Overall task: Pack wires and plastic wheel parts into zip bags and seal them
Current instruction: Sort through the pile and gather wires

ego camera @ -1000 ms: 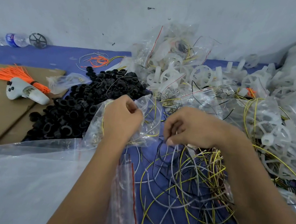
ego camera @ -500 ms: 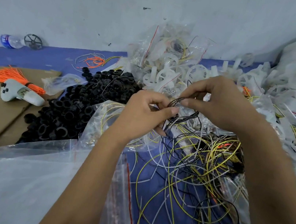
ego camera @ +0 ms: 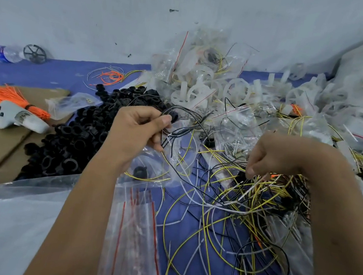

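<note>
My left hand (ego camera: 138, 131) pinches a small bunch of black wires (ego camera: 184, 120) above a clear zip bag (ego camera: 164, 170) that holds yellow wires and a black part. My right hand (ego camera: 266, 160) reaches down with curled fingers into the tangle of yellow, white and black wires (ego camera: 248, 206) on the blue mat, its fingertips among the strands. A heap of black plastic ring parts (ego camera: 77, 136) lies left of my left hand. White plastic wheel parts (ego camera: 207, 87) and filled bags pile up at the back and right.
A stack of empty red-striped zip bags (ego camera: 137, 236) lies by my left forearm. A large clear plastic sheet (ego camera: 2, 228) covers the near left. An orange cable-tie bundle (ego camera: 0, 96) and a white controller (ego camera: 14, 116) rest on cardboard. A water bottle (ego camera: 4, 53) lies at the far left.
My hands have separated: the left keeps the black wires that both held, while the right has dropped down right into the loose wire tangle.
</note>
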